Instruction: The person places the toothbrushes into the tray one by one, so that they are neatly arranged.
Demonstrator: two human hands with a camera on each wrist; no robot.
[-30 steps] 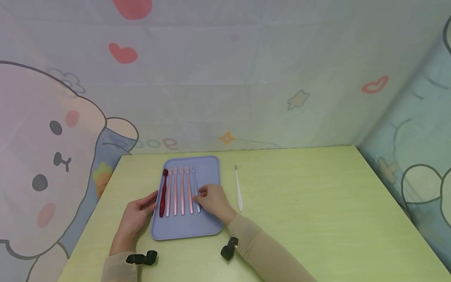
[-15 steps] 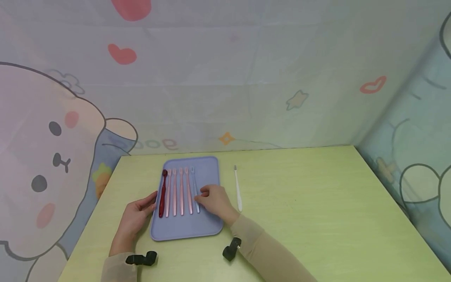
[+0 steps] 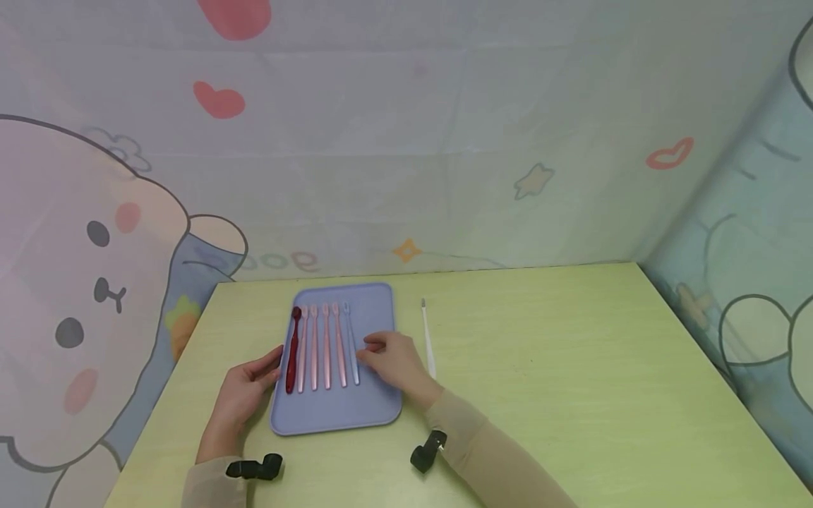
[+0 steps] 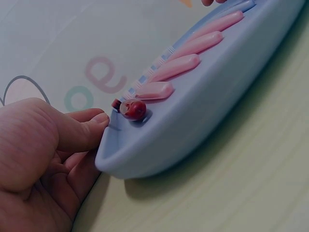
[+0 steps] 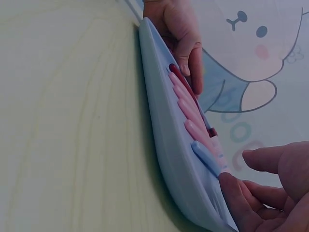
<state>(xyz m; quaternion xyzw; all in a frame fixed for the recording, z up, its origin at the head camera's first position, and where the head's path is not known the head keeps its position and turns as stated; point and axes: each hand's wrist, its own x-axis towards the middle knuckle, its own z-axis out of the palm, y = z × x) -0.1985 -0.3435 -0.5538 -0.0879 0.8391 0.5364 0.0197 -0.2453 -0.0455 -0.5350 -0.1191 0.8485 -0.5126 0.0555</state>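
Note:
A lavender tray (image 3: 336, 416) lies on the table with a row of toothbrushes: a dark red toothbrush (image 3: 293, 353) at the left, several pink toothbrushes (image 3: 327, 353), then a light blue toothbrush (image 3: 352, 353). At the tray's left edge, my left hand (image 3: 244, 388) grips the rim, thumb on top, as the left wrist view shows. My right hand (image 3: 396, 361) hovers over the tray's right side, just beside the blue toothbrush. In the right wrist view, the right thumb and forefinger are spread apart with nothing between them. A white toothbrush (image 3: 428, 339) lies right of the tray, its lower end partly hidden by the right hand.
The pale green table (image 3: 571, 367) extends far to the right of the tray. A printed cloth backdrop (image 3: 444, 141) rises behind the table's back edge, and another printed cloth (image 3: 762, 247) hangs at the right.
My right hand has drawn slightly to the right, away from the blue toothbrush, which stays in the row. My left hand keeps its place at the tray's edge.

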